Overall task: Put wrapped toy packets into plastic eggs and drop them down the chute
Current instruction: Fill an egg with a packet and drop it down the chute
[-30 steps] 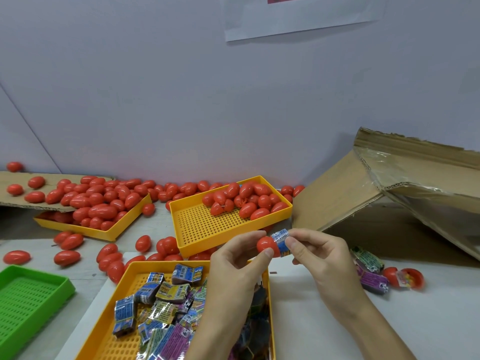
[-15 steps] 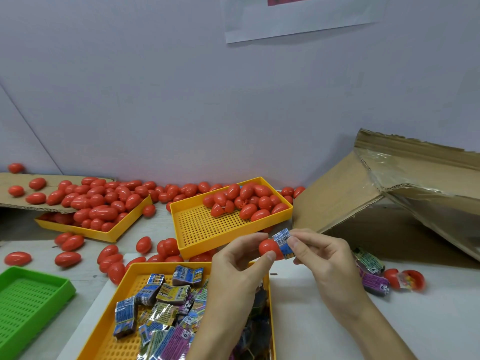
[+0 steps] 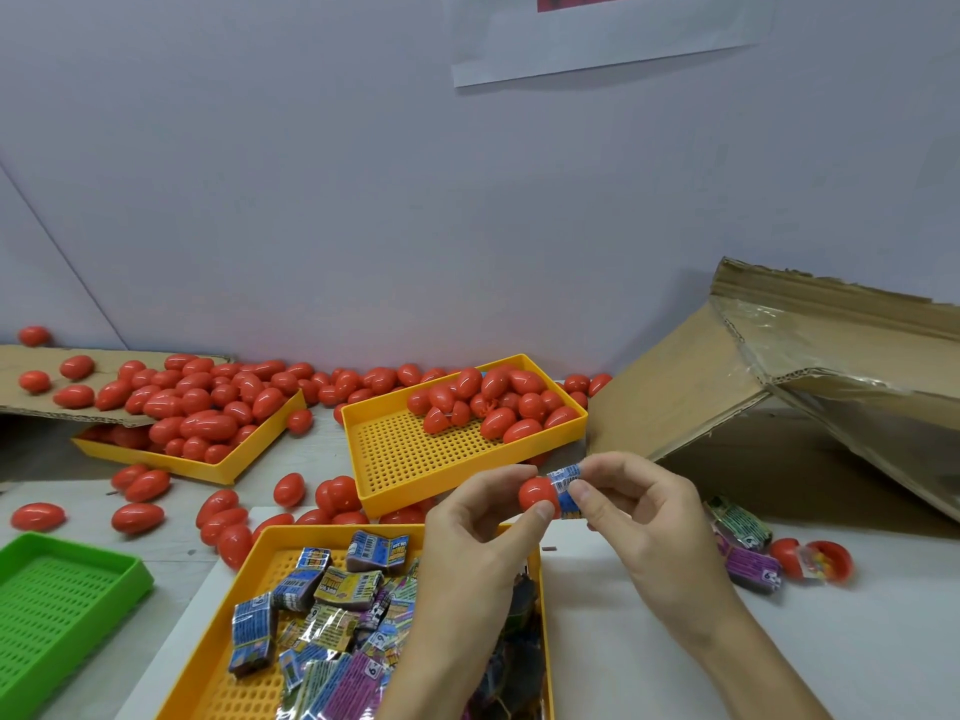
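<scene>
Nearest the camera, a yellow perforated plastic tray [image 3: 244, 615] holds a heap of small wrapped toy packets [image 3: 332, 631] in blue, yellow and purple foil; to its left lies a green perforated plastic tray [image 3: 67, 605]; above the yellow tray's far right corner the two hands meet; the left hand [image 3: 467, 543] pinches a red plastic egg half [image 3: 537, 495] between thumb and fingertips, while the right hand [image 3: 644, 522] pinches a blue wrapped toy packet [image 3: 566, 488] between thumb and forefinger, its end pressed into the open mouth of the egg half, part of the packet still outside; to the right, on the white tabletop [image 3: 675, 641], lie a purple packet [image 3: 750, 563] and a green packet [image 3: 737, 522], with an opened red egg [image 3: 815, 561] just beside them showing a clear wrapper inside; farther back a second yellow perforated tray [image 3: 415, 459] carries red egg halves [image 3: 493, 402] gathered at its far end; loose red plastic eggs [image 3: 140, 485] are scattered on the table to the left, and a third yellow tray [image 3: 208, 467] heaped with red eggs sits partly under a flat sheet of brown cardboard [image 3: 31, 402]; at the right a folded brown cardboard chute [image 3: 701, 381] slopes from the pale wall [image 3: 363, 200].
</scene>
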A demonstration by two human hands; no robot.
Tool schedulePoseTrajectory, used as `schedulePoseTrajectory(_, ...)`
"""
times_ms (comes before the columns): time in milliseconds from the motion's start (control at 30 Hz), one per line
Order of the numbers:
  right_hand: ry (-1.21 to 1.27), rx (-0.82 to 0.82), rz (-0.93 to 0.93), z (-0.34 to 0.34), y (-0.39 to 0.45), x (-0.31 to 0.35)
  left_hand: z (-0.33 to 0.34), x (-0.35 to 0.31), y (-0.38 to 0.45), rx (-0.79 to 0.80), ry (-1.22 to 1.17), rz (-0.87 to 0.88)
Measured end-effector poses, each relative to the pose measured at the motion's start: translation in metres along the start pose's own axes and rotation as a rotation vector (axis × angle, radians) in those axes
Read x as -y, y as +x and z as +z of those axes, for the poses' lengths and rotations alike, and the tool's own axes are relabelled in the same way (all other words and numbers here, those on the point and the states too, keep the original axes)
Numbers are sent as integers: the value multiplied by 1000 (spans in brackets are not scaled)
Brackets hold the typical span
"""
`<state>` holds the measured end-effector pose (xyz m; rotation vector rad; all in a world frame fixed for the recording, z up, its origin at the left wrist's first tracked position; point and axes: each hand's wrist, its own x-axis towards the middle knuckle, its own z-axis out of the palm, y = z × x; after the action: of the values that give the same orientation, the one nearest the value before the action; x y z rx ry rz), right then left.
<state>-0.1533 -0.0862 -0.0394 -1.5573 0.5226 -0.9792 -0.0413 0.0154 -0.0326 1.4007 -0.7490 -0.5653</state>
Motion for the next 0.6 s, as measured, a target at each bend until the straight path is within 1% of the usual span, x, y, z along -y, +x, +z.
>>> schedulePoseTrajectory(200,70,10,38,0,1,-1,0,0,0,2,-9,-1)
schedulePoseTrajectory(333,76,25,44,1,1,1,0,0,-1,19,0,29)
schedulePoseTrajectory(433,81,14,46,1,1,1,0,-1,-1,0,26,57)
schedulePoseTrajectory(600,146,5,64,-2,2,-1,0,0,-1,5,-15,39)
